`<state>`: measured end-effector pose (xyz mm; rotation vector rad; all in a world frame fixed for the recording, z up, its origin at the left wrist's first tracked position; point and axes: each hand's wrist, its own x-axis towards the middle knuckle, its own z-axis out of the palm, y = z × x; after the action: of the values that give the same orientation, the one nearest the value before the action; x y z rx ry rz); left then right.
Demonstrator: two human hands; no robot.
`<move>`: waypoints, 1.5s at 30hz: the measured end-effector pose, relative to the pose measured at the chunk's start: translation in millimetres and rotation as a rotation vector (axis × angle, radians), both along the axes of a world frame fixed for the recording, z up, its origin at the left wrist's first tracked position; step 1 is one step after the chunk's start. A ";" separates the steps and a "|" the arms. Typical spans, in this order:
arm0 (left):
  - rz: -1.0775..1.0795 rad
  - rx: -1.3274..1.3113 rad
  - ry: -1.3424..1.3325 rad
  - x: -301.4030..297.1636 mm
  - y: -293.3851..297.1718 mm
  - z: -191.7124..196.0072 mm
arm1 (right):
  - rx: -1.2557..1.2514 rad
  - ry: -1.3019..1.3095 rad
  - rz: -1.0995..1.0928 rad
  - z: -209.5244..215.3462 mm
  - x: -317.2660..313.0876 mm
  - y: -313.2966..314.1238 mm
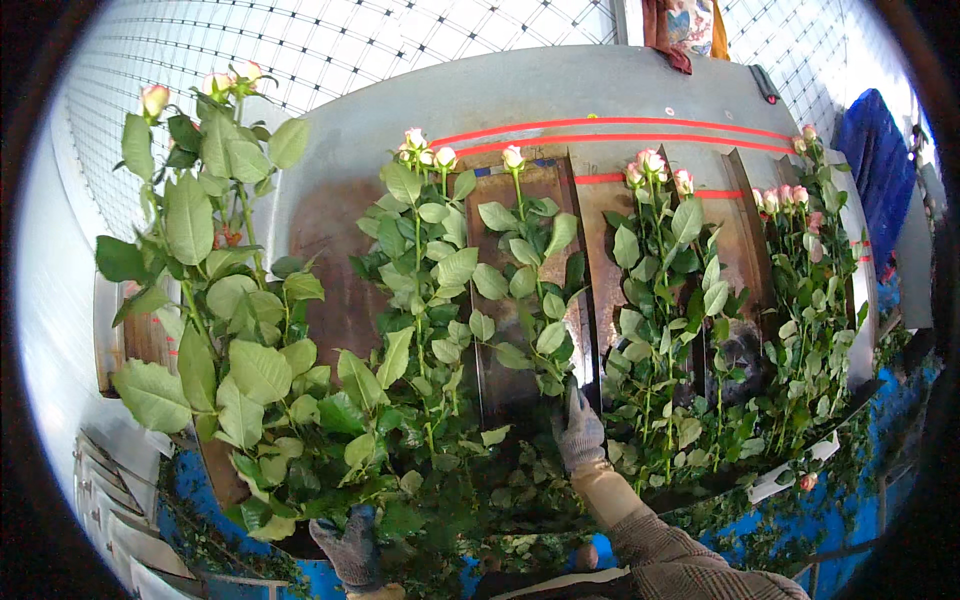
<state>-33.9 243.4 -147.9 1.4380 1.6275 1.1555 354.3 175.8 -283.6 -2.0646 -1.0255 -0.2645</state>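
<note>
My left hand (pixel 348 548), in a grey work glove, is closed at the bottom left around the lower stems of long-stemmed roses (pixel 240 390). Their pale pink-and-cream buds rise at the upper left, and large leaves hide part of the grip. My right hand (pixel 580 430), gloved the same way, reaches into the middle of the sloped metal table (pixel 400 95). Its fingers are closed at the lower stem of a single rose (pixel 513 157) lying in a middle channel; leaves partly cover the contact.
More roses lie sorted in channels: a group (pixel 420 220) left of centre, another (pixel 655 230) to the right, and a bunch (pixel 800 250) at the far right. Upright metal dividers (pixel 580 250) separate the channels. Cut leaves (pixel 780 530) litter the blue surface below. A blue sheet (pixel 875 160) hangs at right.
</note>
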 end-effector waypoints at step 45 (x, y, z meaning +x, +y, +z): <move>-0.933 -0.199 -0.381 131.4 32.8 -37.0 | 0.686 0.577 0.418 135.4 -68.1 120.2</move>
<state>97.4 276.2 -184.9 1.4641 0.6315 0.6292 286.2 296.0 -148.3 -1.1666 -0.8193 0.1758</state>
